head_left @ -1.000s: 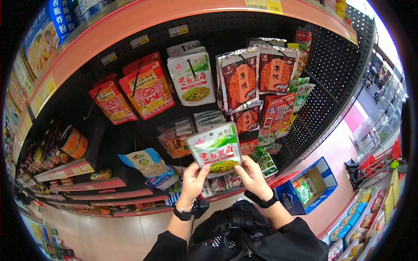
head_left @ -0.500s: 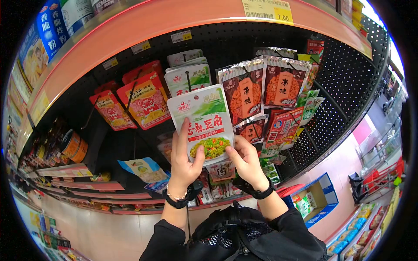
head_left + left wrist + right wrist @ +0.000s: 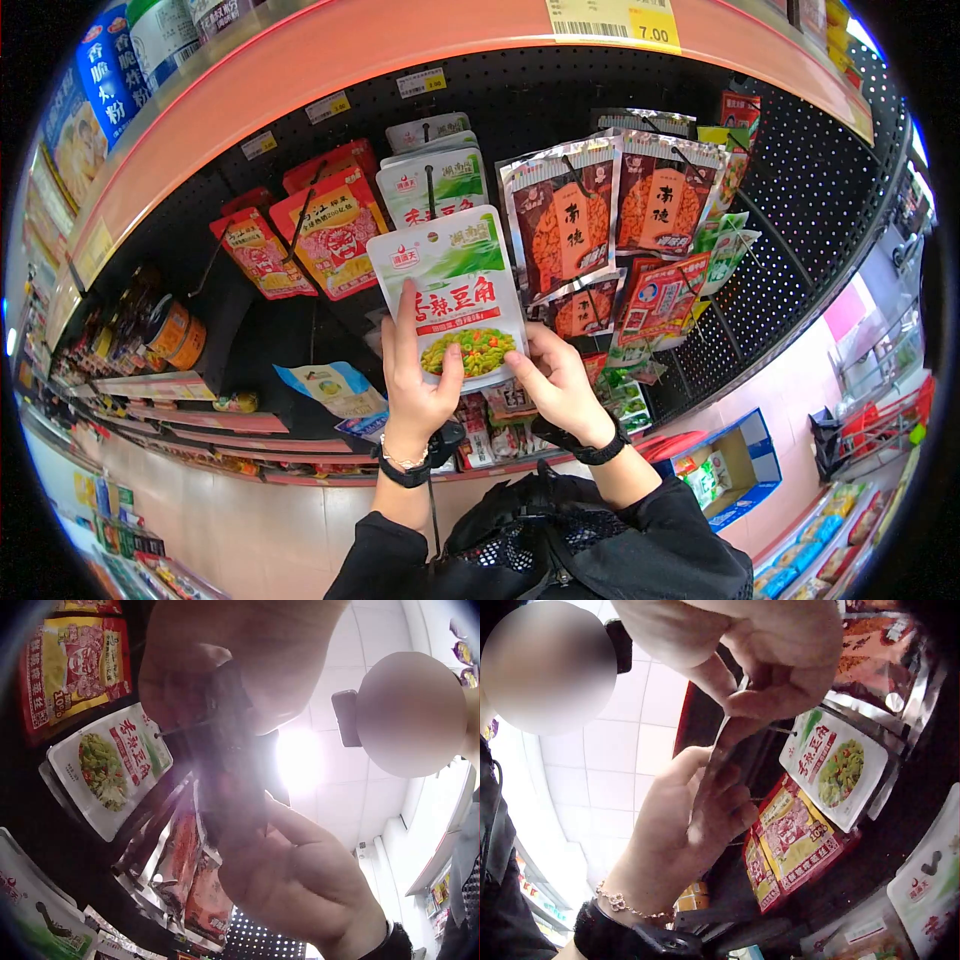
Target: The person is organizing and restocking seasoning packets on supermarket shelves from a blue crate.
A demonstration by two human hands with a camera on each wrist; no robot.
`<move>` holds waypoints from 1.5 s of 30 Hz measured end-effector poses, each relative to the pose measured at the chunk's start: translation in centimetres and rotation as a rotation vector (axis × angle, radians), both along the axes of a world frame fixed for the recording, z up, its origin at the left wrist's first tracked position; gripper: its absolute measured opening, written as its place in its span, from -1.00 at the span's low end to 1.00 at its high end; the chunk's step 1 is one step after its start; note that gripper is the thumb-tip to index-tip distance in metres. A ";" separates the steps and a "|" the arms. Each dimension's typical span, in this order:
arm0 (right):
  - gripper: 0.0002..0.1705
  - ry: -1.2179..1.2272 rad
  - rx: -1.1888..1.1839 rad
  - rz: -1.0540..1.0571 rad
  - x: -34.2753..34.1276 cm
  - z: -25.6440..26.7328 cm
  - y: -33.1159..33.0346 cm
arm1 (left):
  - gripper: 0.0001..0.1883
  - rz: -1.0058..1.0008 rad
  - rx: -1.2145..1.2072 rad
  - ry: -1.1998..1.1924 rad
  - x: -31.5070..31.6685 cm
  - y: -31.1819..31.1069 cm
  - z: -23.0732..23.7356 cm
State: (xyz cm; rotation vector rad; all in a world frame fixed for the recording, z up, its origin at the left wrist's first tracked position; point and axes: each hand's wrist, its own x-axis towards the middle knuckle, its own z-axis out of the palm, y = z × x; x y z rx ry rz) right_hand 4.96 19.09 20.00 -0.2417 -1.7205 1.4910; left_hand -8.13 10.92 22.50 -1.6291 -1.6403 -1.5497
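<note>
Pouch (image 3: 470, 265) lettered "香辣豆角" in the head view overlaps matching hung pouches (image 3: 432, 190), clear below them a second ago, with left hand (image 3: 422, 392) and right hand (image 3: 562, 385) pinching it; left wrist view shows a packet (image 3: 82, 664) marked "10%"; right wrist view, the pouch edge-on.

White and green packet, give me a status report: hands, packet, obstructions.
Left hand, right hand: both gripping packet. Front facing head camera. Left index finger partly covering red lettering.
</note>
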 end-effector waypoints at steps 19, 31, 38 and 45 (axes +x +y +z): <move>-0.39 0.020 0.034 0.056 1.0 0.0 0.2 | -0.37 -0.002 0.043 0.008 0.2 1.3 0.5; -0.68 -0.342 0.222 0.057 6.7 -6.0 3.3 | -0.36 -0.056 -0.104 -0.030 -3.4 6.3 1.7; -0.77 -0.636 0.174 -0.548 16.7 -16.4 4.7 | -0.60 0.033 -0.051 -0.107 -0.7 6.8 -3.8; -0.72 -1.142 0.170 -1.397 29.6 -24.5 -0.5 | -0.92 -0.364 -0.194 -0.220 0.8 6.1 -8.7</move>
